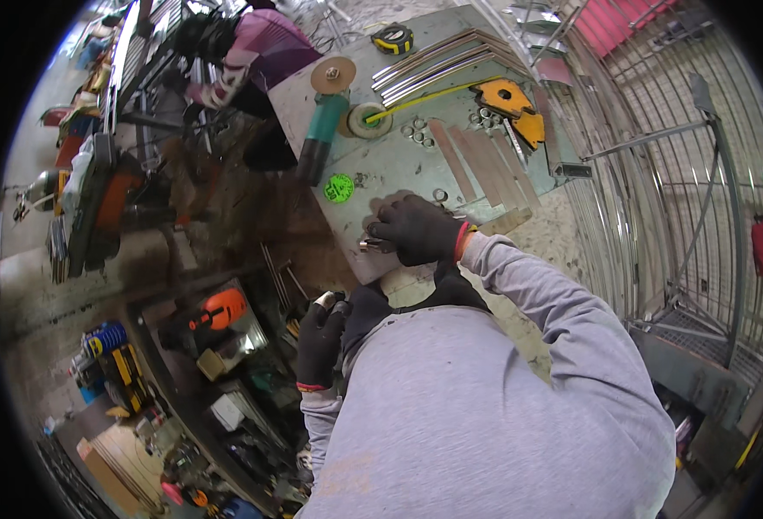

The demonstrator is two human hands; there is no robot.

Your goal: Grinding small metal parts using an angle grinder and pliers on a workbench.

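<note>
Gloved right hand [420, 230] by a short metal piece [371, 246] at the near corner of the table [355, 216].
The right hand's fingers are partly curled beside the shiny, round-looking piece; whether they clamp it cannot be told. The left hand [319, 348] hangs low off the table, loosely bent, its hold unclear. The piece looks stiff, fairly light and probably slick under a glove, likely best pinched around its sides, clear of the end rims.
</note>
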